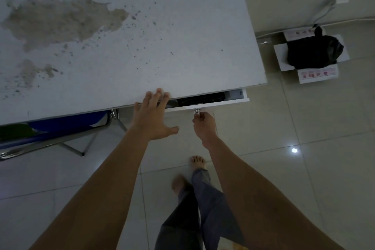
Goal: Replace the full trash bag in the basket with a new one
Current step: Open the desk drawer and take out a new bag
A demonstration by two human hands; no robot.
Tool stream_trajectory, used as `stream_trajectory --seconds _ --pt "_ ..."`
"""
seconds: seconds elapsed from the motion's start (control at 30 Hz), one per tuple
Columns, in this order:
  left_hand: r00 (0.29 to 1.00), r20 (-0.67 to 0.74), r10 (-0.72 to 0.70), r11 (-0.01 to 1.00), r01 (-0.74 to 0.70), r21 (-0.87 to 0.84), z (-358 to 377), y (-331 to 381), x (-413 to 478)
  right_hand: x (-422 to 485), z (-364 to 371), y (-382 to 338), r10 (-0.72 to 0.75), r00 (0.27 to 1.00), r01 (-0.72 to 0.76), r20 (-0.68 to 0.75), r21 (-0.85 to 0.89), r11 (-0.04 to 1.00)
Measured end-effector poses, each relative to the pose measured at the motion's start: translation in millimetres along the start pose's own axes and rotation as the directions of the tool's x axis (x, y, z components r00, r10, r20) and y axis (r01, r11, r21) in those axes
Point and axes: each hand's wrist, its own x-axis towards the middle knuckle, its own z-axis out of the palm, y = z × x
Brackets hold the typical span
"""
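Head view: your right hand (pixel 204 126) pinches the knob (pixel 197 111), left fingers (pixel 156 97) spread on the surface (pixel 142 46) edge by the open drawer (pixel 215 104); slamming it could trap them.

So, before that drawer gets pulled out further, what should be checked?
1. Right hand pinches the knob: ok.
2. Left hand steadies the desk, fingers flat on its edge: ok.
3. Drawer open enough to reach in: not ok, only a narrow gap.
4. New bags inside the drawer: cannot tell, too dark.
5. Full black bag out of the way: ok, it sits in a box beside the desk.
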Motion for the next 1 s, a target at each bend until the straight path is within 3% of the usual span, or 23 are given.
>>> stream_trajectory --seconds 1.0 --pt "1.0 -0.022 0.019 0.997 -0.017 0.069 7 -4 0 -6 10 50 0.153 0.988 -0.154 0.032 0.008 0.988"
